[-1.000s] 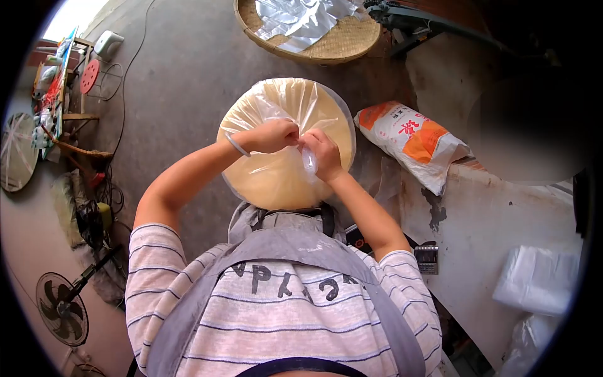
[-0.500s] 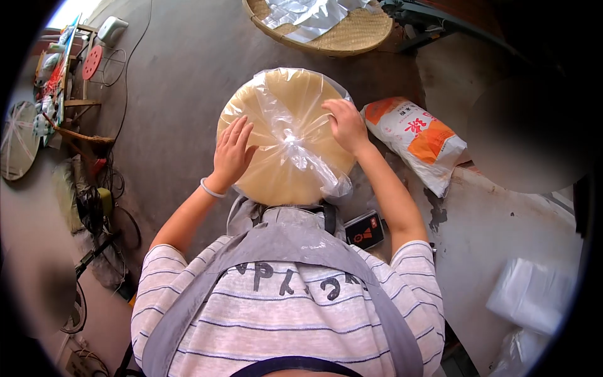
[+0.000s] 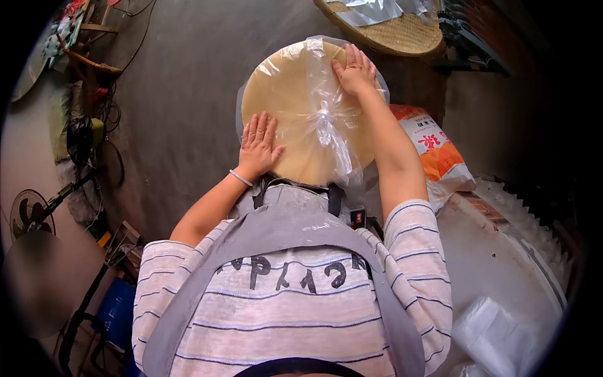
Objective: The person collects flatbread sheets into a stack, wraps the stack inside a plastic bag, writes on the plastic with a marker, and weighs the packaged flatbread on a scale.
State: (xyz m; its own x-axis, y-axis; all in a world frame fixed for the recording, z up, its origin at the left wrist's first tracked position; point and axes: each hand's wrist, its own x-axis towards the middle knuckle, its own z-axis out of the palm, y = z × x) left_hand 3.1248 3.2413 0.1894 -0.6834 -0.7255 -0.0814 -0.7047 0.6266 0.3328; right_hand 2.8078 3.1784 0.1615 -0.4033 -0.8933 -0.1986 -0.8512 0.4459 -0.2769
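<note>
A large, round, pale-yellow disc [image 3: 292,88] lies in front of me, wrapped in clear plastic. The plastic is gathered into a twisted knot [image 3: 325,116] near the middle of its top, with creased folds running outward. My left hand [image 3: 257,149] rests flat on the disc's lower left part, fingers stretched out. At the upper right edge, my right hand [image 3: 357,72] lies on the wrapping with its fingers extended and thumb apart. Neither hand grips anything that I can see.
A woven bamboo tray [image 3: 402,38] with plastic sheeting stands at the far right. Beside my right arm leans a white and orange sack [image 3: 436,151]. Folded clear plastic [image 3: 493,333] lies on a pale surface at lower right. A fan [image 3: 30,213] and cables are at left.
My right hand has moved forward along the disc's right edge and lies flatter. My left hand has come down flat onto the lower left. The camera view has shifted.
</note>
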